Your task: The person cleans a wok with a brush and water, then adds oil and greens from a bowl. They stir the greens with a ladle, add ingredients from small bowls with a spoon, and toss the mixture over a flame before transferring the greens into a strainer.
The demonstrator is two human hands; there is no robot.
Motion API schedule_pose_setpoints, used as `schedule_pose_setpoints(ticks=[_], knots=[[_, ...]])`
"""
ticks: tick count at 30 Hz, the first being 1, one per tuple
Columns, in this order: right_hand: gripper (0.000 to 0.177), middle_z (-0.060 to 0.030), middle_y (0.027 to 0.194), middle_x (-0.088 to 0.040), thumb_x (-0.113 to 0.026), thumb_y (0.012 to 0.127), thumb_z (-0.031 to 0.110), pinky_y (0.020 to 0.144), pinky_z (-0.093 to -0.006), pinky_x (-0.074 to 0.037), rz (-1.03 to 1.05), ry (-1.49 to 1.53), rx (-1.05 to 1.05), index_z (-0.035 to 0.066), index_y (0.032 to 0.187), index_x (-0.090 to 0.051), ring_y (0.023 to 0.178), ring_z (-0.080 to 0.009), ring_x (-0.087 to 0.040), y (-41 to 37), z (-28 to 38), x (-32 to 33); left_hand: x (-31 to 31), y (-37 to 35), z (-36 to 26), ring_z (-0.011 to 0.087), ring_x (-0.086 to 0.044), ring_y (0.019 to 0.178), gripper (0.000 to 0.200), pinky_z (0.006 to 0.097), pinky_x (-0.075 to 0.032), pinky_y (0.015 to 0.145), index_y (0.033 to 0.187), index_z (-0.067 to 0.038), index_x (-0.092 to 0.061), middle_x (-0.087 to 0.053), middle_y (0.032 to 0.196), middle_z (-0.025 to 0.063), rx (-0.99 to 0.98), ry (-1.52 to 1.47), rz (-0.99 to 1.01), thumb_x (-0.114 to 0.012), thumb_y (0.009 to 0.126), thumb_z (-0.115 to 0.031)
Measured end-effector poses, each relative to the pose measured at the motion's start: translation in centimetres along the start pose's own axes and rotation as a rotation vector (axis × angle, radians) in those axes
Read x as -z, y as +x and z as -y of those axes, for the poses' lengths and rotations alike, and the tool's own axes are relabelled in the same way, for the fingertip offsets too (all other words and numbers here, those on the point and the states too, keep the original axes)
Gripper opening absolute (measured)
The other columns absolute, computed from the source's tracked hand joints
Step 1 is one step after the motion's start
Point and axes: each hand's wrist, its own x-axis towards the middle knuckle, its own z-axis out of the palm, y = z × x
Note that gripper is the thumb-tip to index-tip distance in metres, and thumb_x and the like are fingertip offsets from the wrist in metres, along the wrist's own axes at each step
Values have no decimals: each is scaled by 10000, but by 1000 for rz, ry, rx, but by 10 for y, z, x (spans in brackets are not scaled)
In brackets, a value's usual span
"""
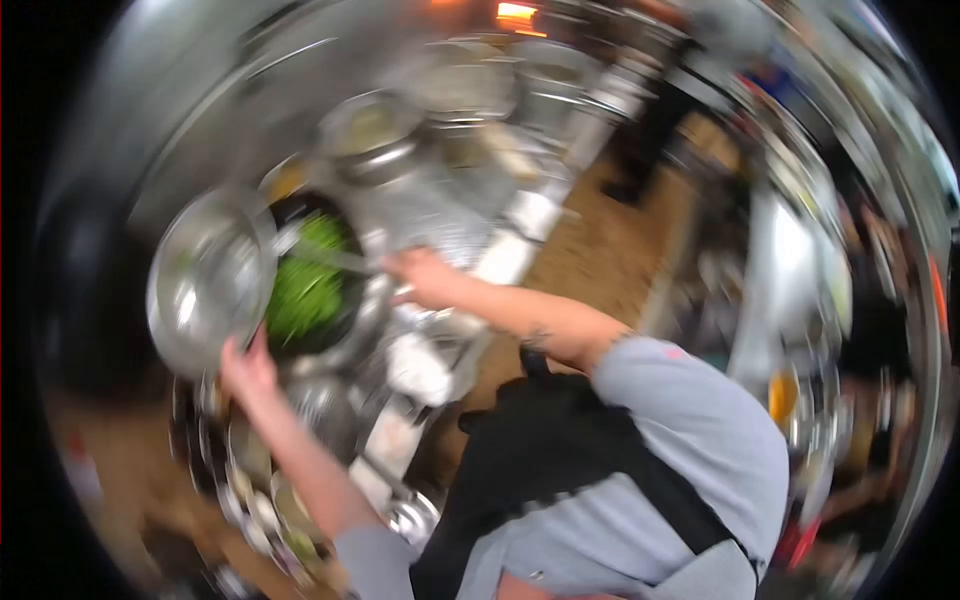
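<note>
My left hand (247, 368) grips the near rim of a large metal bowl (205, 290), which is tilted beside a dark wok. Bright green vegetables (308, 295) lie in the wok (345, 325). My right hand (422, 277) is closed around the handle of a metal utensil (335, 255), whose far end reaches over the greens near the bowl's edge. Motion blurs the picture, so the utensil's exact shape is hard to make out.
Large pots (375, 130) stand on the metal stove top (440, 215) beyond the wok. A white cloth (418, 368) lies near the front edge. A person in dark trousers (655, 125) stands in the aisle. Shelves and containers line the right side.
</note>
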Motion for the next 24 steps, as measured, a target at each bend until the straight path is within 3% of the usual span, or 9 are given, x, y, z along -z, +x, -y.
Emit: schedule_pose_setpoints(ticks=[2, 8, 12, 14, 17, 19, 20, 22, 24], knots=[[642, -215, 1217, -538, -663, 870, 366, 987, -491, -415, -180, 93, -156, 72, 1396, -441, 1153, -407, -501, -62, -12, 15, -27, -7, 24, 381, -559, 1162, 496, 476, -532, 995, 1333, 148, -372, -523, 1291, 252, 86, 190, 31, -524, 928, -95], [594, -240, 1202, -545, -637, 882, 333, 962, -439, -450, -447, 309, -484, 10, 1358, -489, 1122, -399, -539, -292, -81, 17, -149, -110, 142, 282, -665, 961, 356, 366, -601, 769, 1217, 64, -507, -636, 1120, 164, 357, 394, 259, -577, 936, -143], [634, -245, 1187, -566, -635, 895, 360, 941, -424, -469, -493, 419, -764, -6, 1385, -468, 1072, -384, -577, -424, -88, 50, -256, -203, 263, 261, -647, 1029, 370, 391, -561, 832, 1220, 32, -531, -635, 1154, 145, 661, 532, 583, -615, 914, -158], [618, -236, 1129, -607, -643, 891, 339, 906, -417, -493, -507, 451, -850, -16, 1369, -481, 1005, -368, -615, -473, -93, 61, -310, -268, 338, 274, -656, 974, 321, 417, -561, 794, 1165, 47, -555, -637, 1103, 153, 771, 477, 746, -617, 902, -125], [544, -191, 1022, -654, -646, 910, 282, 781, -387, -535, -625, 575, -897, -16, 1343, -504, 881, -330, -658, -534, -115, 49, -377, -373, 439, 236, -659, 946, 338, 359, -569, 702, 1206, 40, -527, -634, 1075, 129, 954, 532, 1014, -616, 908, -93], [494, -165, 963, -672, -663, 906, 251, 740, -351, -535, -692, 591, -959, -26, 1297, -543, 805, -260, -662, -569, -116, 59, -413, -446, 492, 255, -655, 960, 372, 379, -586, 685, 1262, 40, -481, -616, 1117, 148, 1097, 543, 1118, -585, 936, -104], [493, -157, 959, -674, -672, 903, 250, 736, -339, -532, -756, 630, -975, -28, 1291, -547, 798, -237, -660, -585, -117, 56, -429, -479, 514, 247, -660, 979, 334, 382, -582, 735, 1245, 38, -513, -625, 1144, 147, 1108, 600, 1202, -558, 957, -125], [488, -134, 950, -674, -679, 903, 242, 726, -313, -524, -846, 670, -1053, -29, 1289, -552, 781, -192, -651, -608, -113, 52, -452, -531, 560, 225, -683, 877, 283, 352, -592, 658, 1202, 27, -523, -645, 1078, 135, 1142, 610, 1364, -540, 971, -135], [480, -104, 938, -672, -677, 909, 228, 717, -284, -514, -894, 662, -1171, -28, 1295, -552, 761, -149, -638, -626, -109, 50, -473, -593, 582, 219, -693, 782, 304, 312, -589, 566, 1225, 29, -493, -647, 1043, 152, 1123, 648, 1336, -533, 972, -136]])
